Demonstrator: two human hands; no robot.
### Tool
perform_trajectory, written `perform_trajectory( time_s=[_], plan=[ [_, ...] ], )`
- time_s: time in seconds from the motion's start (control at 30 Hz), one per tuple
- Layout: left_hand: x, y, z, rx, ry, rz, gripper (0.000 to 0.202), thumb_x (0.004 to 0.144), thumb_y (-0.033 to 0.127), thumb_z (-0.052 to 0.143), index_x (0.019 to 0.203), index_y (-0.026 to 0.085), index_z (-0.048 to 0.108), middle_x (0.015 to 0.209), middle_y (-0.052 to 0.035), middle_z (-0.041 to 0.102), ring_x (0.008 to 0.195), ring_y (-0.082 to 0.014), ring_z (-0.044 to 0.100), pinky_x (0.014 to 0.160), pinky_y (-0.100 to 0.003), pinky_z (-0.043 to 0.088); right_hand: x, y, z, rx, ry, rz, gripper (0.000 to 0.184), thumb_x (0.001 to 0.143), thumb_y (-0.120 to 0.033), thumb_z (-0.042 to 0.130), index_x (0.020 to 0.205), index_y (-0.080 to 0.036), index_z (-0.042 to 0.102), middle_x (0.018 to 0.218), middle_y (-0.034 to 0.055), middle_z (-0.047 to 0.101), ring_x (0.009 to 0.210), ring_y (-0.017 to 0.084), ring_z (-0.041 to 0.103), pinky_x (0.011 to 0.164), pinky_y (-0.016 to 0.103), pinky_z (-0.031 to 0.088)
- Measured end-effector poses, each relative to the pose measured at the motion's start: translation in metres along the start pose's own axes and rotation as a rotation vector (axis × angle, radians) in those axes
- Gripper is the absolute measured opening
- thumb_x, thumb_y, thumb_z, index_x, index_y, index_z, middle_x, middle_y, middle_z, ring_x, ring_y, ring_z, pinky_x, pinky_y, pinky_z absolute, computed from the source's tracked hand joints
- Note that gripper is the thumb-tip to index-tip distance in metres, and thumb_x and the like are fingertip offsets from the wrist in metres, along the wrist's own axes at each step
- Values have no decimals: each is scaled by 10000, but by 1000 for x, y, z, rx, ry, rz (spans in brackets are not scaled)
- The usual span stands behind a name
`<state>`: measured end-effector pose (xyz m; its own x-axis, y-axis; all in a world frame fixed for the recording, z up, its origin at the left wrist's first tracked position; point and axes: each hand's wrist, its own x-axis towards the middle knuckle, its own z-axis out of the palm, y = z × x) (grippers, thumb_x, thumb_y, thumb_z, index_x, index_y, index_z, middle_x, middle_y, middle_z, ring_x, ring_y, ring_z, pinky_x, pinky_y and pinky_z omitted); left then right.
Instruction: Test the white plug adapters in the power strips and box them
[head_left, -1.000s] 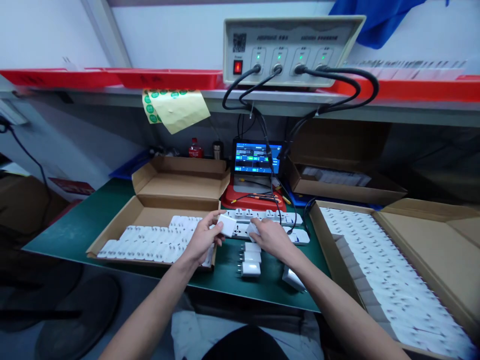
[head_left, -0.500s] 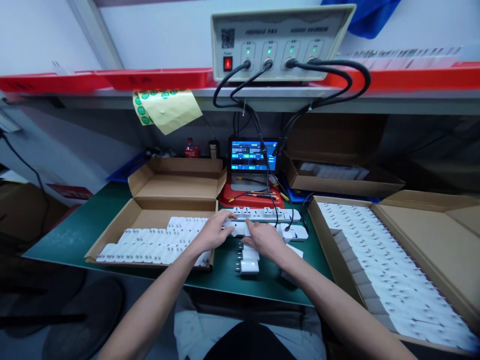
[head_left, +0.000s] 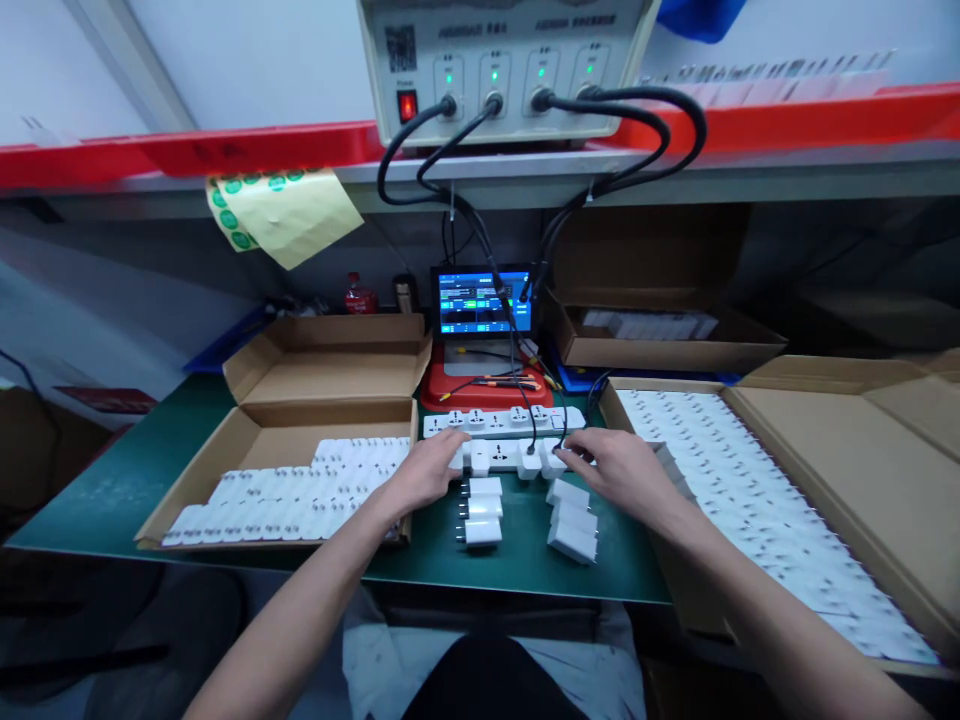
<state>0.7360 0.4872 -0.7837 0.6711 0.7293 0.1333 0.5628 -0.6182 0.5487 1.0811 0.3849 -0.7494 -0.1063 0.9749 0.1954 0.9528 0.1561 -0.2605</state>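
Observation:
My left hand (head_left: pixel 421 476) rests with curled fingers on the left end of the nearer white power strip (head_left: pixel 501 457). My right hand (head_left: pixel 616 470) reaches the strip's right end, its fingertips closed on a white charger (head_left: pixel 553 460) plugged in there. A second power strip (head_left: pixel 502 420) lies just behind. On the green mat (head_left: pixel 525 560) in front of the strip lie two short columns of white chargers, a left column (head_left: pixel 480 510) and a right column (head_left: pixel 574 527).
An open carton (head_left: pixel 247 440) on the left holds rows of white chargers. A larger carton (head_left: pixel 795 420) on the right is full of them. A small screen (head_left: pixel 480 300) on a red base stands behind. Black cables run up to a tester (head_left: pixel 502 60) on the shelf.
My left hand brought its white charger down to the strip's left end and no longer holds it up. My right hand moved from the strip's middle to its right end.

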Motion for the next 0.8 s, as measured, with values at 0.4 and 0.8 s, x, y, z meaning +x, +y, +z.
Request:
perform_trajectory(
  time_s=[0.4, 0.8],
  plan=[
    [31, 50, 40, -113, 212, 79, 457, 982, 219, 743, 1437, 250, 735, 1562, -155, 710, 1486, -349, 655, 1282, -562, 531, 24, 28, 45, 306, -25, -24, 165, 1010, -322, 636, 937, -223, 744, 987, 72, 797, 926, 252, 728, 836, 346, 546],
    [77, 79, 86, -55, 174, -22, 57, 992, 170, 748, 962, 202, 785, 1110, -107, 789, 1040, -282, 760, 974, -418, 586, 22, 34, 63, 287, 115, -5, 220, 1080, -362, 504, 972, -247, 657, 977, 81, 788, 890, 263, 723, 820, 368, 547]
  ],
)
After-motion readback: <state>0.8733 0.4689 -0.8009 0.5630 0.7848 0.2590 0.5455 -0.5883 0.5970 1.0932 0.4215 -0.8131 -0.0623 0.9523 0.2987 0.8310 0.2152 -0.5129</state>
